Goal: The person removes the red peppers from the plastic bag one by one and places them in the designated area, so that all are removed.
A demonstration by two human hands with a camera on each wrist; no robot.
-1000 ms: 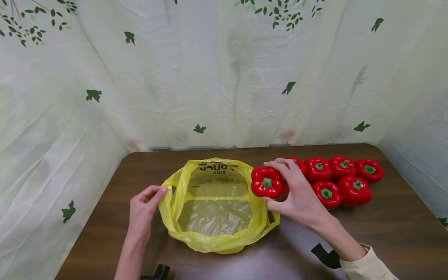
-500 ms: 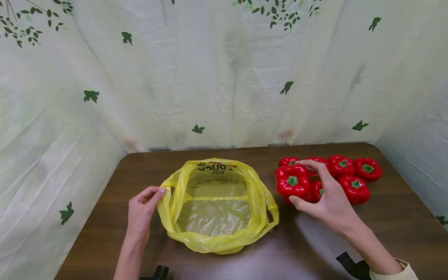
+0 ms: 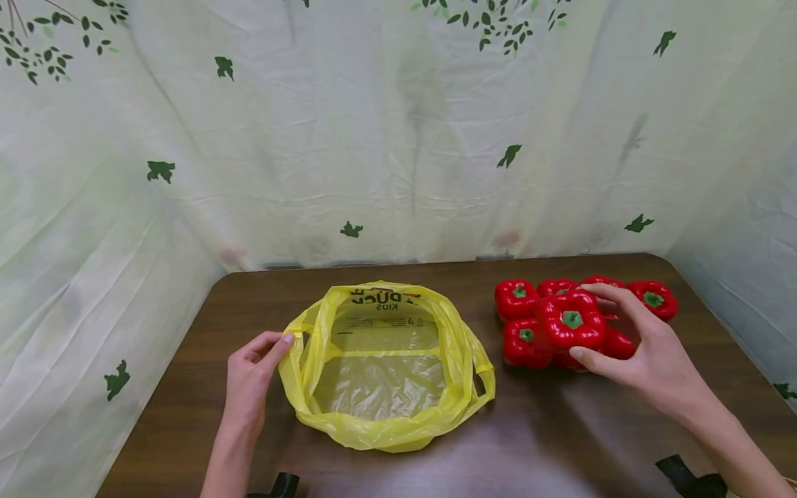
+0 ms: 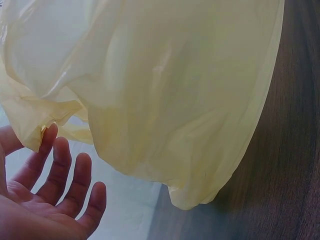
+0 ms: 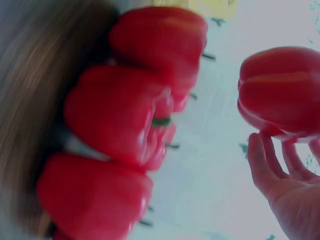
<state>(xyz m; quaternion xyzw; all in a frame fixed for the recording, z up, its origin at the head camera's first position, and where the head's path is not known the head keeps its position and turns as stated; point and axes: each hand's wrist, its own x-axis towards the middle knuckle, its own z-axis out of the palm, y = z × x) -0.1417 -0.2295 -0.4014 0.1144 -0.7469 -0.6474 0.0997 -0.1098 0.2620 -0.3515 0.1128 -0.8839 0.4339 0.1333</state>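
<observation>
A yellow plastic bag (image 3: 398,437) stands with its mouth spread wide in the middle of the table. At its left side my left hand (image 3: 249,380) pinches the bag's handle between thumb and forefinger; the other fingers are spread loosely in the left wrist view (image 4: 60,195). My right hand (image 3: 654,353) grips a red bell pepper (image 3: 554,321) by its sides, green stem facing the head camera. This pepper is held up in front of a group of similar bell peppers (image 3: 652,299) and partly hides them. In the right wrist view it hangs apart from the others (image 5: 115,115).
Several red bell peppers sit close together in two rows at the table's back right. The brown wooden table (image 3: 473,470) reaches back to a pale cloth (image 3: 398,138) with leaf prints, which also closes off both sides. Black straps (image 3: 691,477) show near each wrist.
My right hand has carried the bell pepper rightward, from beside the bag's right rim to in front of the other peppers. The left hand and the bag have stayed put.
</observation>
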